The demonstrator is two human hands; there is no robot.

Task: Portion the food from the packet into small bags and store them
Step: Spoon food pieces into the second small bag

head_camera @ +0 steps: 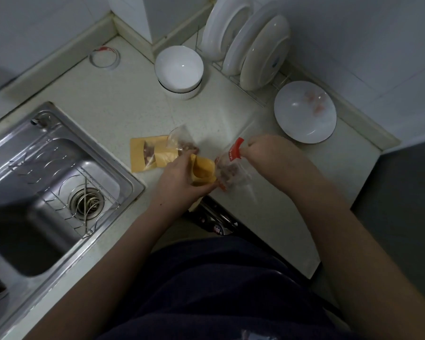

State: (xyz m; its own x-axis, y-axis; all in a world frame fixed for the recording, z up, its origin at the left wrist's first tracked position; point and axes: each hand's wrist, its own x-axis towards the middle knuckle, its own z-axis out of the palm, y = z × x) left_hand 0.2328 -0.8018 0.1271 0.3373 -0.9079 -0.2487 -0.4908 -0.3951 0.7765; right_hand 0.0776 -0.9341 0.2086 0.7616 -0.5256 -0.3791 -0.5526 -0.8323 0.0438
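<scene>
My left hand [179, 179] grips a small yellow bag [203, 171] held open above the counter's front edge. My right hand [268, 149] pinches the top of a clear food packet with a red strip [231, 165]. The packet is tilted with its mouth against the yellow bag's opening, and brownish food pieces show inside it. Two more yellow bags [147, 155] with clear windows lie flat on the counter to the left. A clear bag holding food [182, 141] lies against them.
A steel sink [47, 187] with a wire rack fills the left. Stacked white bowls [179, 69] stand at the back, plates in a rack [250, 47] behind, a shallow white bowl [304, 111] at right. A tape roll [104, 57] lies back left.
</scene>
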